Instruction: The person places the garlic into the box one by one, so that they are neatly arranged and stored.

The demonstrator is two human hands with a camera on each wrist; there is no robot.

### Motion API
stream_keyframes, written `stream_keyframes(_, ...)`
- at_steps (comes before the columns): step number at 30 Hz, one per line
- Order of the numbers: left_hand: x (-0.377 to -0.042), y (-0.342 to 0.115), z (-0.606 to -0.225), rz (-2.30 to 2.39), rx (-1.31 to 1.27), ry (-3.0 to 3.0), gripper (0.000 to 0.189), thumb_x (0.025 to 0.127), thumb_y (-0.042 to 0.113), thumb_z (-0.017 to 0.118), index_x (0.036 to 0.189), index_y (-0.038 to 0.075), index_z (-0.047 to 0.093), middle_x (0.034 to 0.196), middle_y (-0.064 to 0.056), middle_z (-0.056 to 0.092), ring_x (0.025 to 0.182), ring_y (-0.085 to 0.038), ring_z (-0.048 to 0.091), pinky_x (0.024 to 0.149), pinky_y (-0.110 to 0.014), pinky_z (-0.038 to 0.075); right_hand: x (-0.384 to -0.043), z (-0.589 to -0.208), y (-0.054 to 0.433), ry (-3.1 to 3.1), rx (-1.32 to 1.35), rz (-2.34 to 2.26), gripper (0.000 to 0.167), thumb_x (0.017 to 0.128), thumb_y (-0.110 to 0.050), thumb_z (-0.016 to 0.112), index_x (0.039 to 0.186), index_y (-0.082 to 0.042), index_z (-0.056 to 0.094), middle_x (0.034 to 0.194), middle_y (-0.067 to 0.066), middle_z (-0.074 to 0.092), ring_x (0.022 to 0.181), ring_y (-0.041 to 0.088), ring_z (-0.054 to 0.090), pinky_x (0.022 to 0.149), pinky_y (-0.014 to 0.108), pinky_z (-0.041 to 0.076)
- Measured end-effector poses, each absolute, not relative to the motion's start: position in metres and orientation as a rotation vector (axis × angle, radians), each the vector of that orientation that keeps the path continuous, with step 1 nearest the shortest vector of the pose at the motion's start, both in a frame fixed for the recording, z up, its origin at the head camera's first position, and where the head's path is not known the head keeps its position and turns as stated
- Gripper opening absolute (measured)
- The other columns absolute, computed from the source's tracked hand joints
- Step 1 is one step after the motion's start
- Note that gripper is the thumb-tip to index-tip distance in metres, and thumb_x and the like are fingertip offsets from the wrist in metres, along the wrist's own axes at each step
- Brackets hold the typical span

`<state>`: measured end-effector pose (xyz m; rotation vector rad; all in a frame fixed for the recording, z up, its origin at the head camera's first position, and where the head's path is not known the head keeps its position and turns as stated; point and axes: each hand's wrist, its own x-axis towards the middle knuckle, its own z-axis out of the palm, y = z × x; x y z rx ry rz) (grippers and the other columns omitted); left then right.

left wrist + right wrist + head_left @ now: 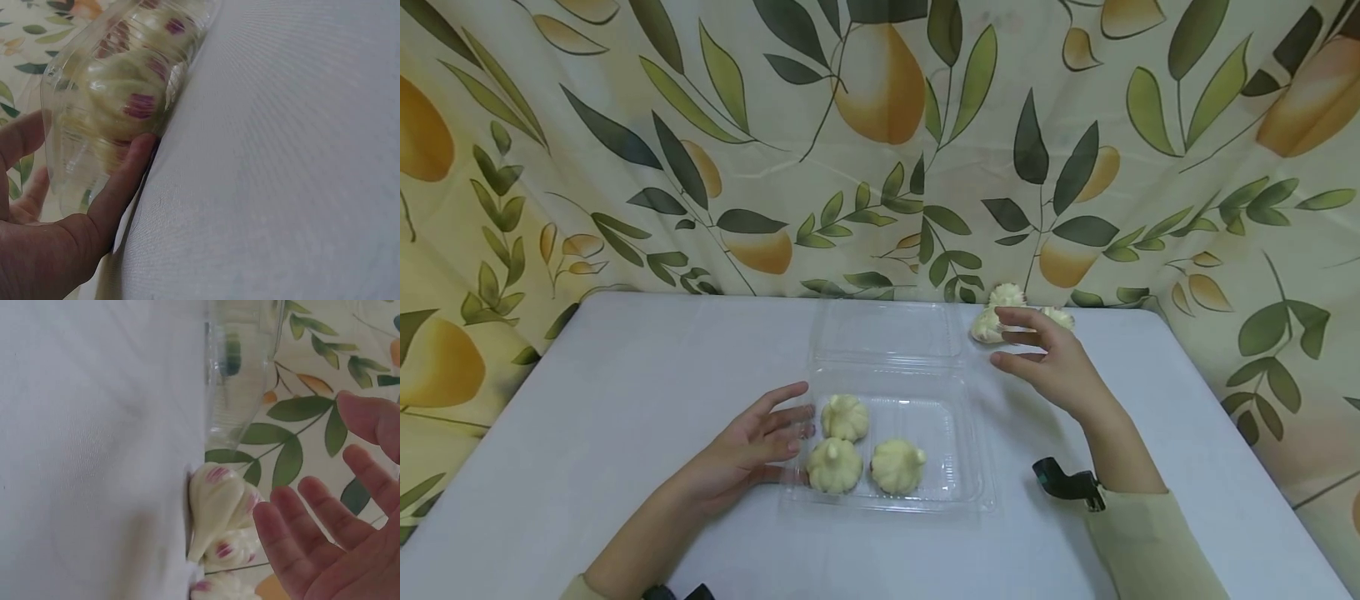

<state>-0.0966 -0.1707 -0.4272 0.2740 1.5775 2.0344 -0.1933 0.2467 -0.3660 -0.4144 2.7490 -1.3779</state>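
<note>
Three pale garlic bulbs lie in the left part of a clear plastic clamshell box: one bulb behind, one bulb at the front left, and one bulb to its right. My left hand rests against the box's left side, fingers spread; in the left wrist view its thumb lies along the box's lower edge. Over more garlic bulbs at the back right, my right hand hovers with fingers spread, holding nothing. In the right wrist view, these garlic bulbs show purple patches and stand apart from the fingertips.
The box's transparent lid lies folded back toward the rear edge of the white table. Behind the table hangs a curtain printed with leaves and fruit. A black device is strapped at my right wrist.
</note>
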Motion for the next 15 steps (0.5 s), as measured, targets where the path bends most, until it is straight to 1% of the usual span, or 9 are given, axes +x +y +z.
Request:
stream_keyframes(3, -0.097, -0.171, -0.427, 2.035, 0.273, 1.579, 0.073, 0.098, 0.004, 0.057, 0.159, 0.016, 0.018, 0.162, -0.023, 0.019, 0.147, -0.044, 0.024, 0.094, -0.057, 0.051, -0.197, -0.366, 0.248, 2.736, -0.382, -1.415, 0.065, 0.090, -0.022, 0.075, 0.147, -0.013, 0.046, 0.147, 0.014, 0.049, 0.129, 0.036, 0.054, 0.093, 0.032, 0.054)
stream_keyframes(5, -0.097, -0.171, -0.427, 2.037, 0.270, 1.578, 0.074, 0.098, 0.004, 0.058, 0.159, 0.016, 0.018, 0.162, -0.023, 0.019, 0.147, -0.045, 0.024, 0.094, -0.057, 0.051, -0.200, -0.366, 0.249, 2.717, -0.363, -1.445, 0.065, 0.091, -0.020, 0.075, 0.148, -0.012, 0.045, 0.147, 0.015, 0.049, 0.130, 0.037, 0.053, 0.088, 0.020, 0.052)
stream_keyframes(6, -0.097, -0.171, -0.427, 2.036, 0.270, 1.579, 0.074, 0.098, 0.004, 0.058, 0.159, 0.016, 0.017, 0.162, -0.023, 0.019, 0.147, -0.045, 0.024, 0.094, -0.057, 0.052, -0.201, -0.367, 0.249, 2.712, -0.353, -1.453, 0.066, 0.091, -0.020, 0.075, 0.148, -0.011, 0.044, 0.147, 0.016, 0.048, 0.130, 0.038, 0.053, 0.085, 0.015, 0.051)
stream_keyframes(7, -0.097, -0.171, -0.427, 2.036, 0.269, 1.579, 0.074, 0.098, 0.004, 0.058, 0.159, 0.016, 0.017, 0.162, -0.023, 0.019, 0.147, -0.045, 0.024, 0.093, -0.057, 0.051, -0.203, -0.368, 0.250, 2.710, -0.342, -1.455, 0.066, 0.091, -0.020, 0.075, 0.149, -0.011, 0.044, 0.147, 0.016, 0.048, 0.129, 0.038, 0.053, 0.084, 0.013, 0.049)
stream_keyframes(8, -0.097, -0.171, -0.427, 2.036, 0.268, 1.579, 0.074, 0.098, 0.004, 0.058, 0.159, 0.016, 0.017, 0.162, -0.023, 0.019, 0.147, -0.045, 0.024, 0.093, -0.058, 0.051, -0.204, -0.369, 0.250, 2.707, -0.329, -1.457, 0.066, 0.091, -0.020, 0.074, 0.149, -0.011, 0.043, 0.147, 0.016, 0.048, 0.129, 0.038, 0.053, 0.084, 0.014, 0.050)
stream_keyframes(10, -0.097, -0.171, -0.427, 2.032, 0.263, 1.585, 0.074, 0.098, 0.004, 0.058, 0.159, 0.017, 0.017, 0.162, -0.022, 0.020, 0.146, -0.044, 0.025, 0.094, -0.057, 0.052, -0.207, -0.371, 0.252, 2.713, -0.300, -1.436, 0.067, 0.091, -0.022, 0.074, 0.150, -0.012, 0.043, 0.147, 0.017, 0.048, 0.128, 0.039, 0.054, 0.087, 0.021, 0.052)
stream_keyframes(12, -0.098, -0.171, -0.427, 2.025, 0.250, 1.591, 0.074, 0.098, 0.004, 0.058, 0.159, 0.018, 0.018, 0.162, -0.020, 0.022, 0.146, -0.042, 0.026, 0.094, -0.056, 0.051, -0.210, -0.372, 0.253, 2.725, -0.273, -1.410, 0.068, 0.092, -0.023, 0.074, 0.151, -0.013, 0.042, 0.146, 0.018, 0.048, 0.128, 0.040, 0.054, 0.090, 0.033, 0.055)
stream_keyframes(15, -0.098, -0.171, -0.428, 2.014, 0.234, 1.606, 0.074, 0.098, 0.005, 0.059, 0.159, 0.020, 0.020, 0.162, -0.018, 0.024, 0.146, -0.040, 0.028, 0.095, -0.055, 0.052, -0.214, -0.375, 0.255, 2.744, -0.222, -1.384, 0.067, 0.092, -0.024, 0.072, 0.151, -0.014, 0.041, 0.146, 0.019, 0.048, 0.127, 0.040, 0.055, 0.095, 0.049, 0.053)
